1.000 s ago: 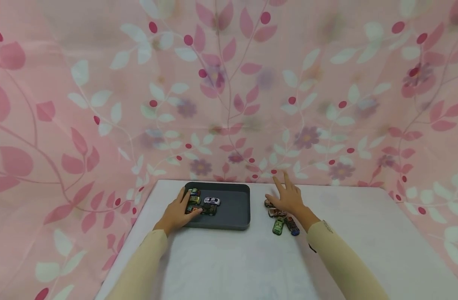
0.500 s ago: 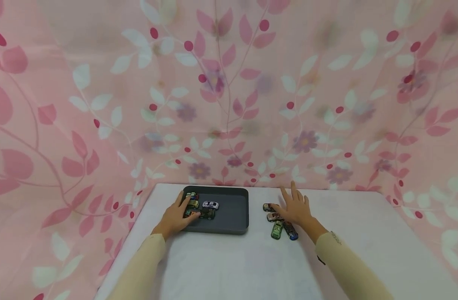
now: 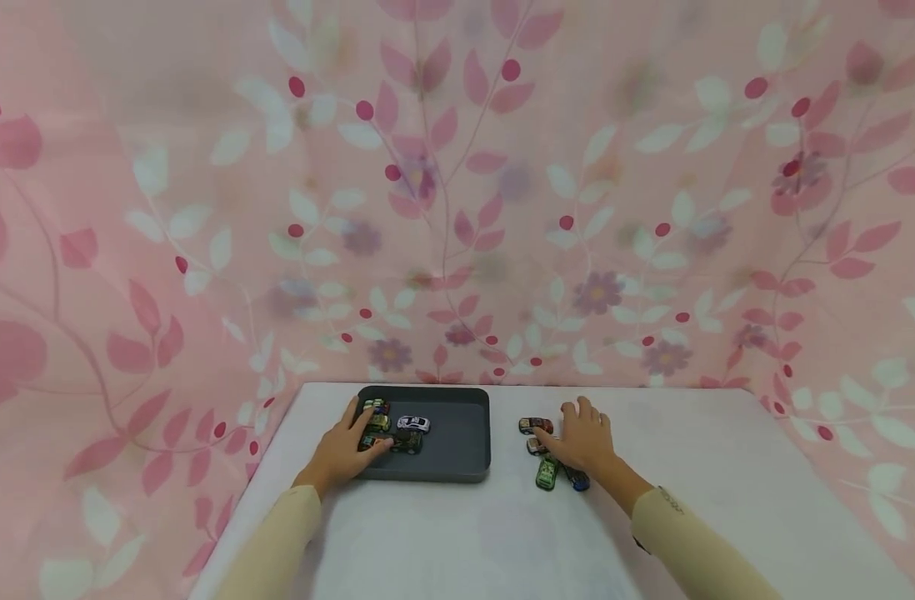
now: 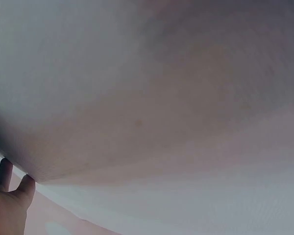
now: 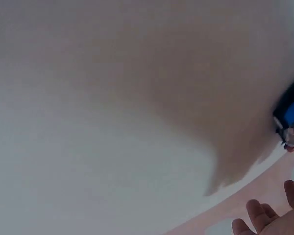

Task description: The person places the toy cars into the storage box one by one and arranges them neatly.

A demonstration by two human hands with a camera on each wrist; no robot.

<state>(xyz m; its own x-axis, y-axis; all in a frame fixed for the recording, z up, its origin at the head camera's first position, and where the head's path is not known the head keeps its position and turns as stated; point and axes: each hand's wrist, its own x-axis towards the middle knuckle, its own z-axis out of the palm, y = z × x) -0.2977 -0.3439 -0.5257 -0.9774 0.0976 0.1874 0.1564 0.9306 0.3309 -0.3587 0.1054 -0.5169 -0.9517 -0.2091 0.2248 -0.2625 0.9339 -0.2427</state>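
On a white table [image 3: 457, 542] before pink leaf-printed fabric [image 3: 457, 208], we see multicoloured toy cars [image 3: 547, 473] inside and beside a dark-grey rectangular tray [image 3: 456, 437], left hand [image 3: 339, 452] and right hand [image 3: 587, 442] loosely spread over them.

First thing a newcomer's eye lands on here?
Probably the pink floral backdrop, filling most of the head view behind the white table. Next, the dark gray tray holding toy cars, with the left hand at its left side. Right of it, a bright green toy car stands out near the right hand.
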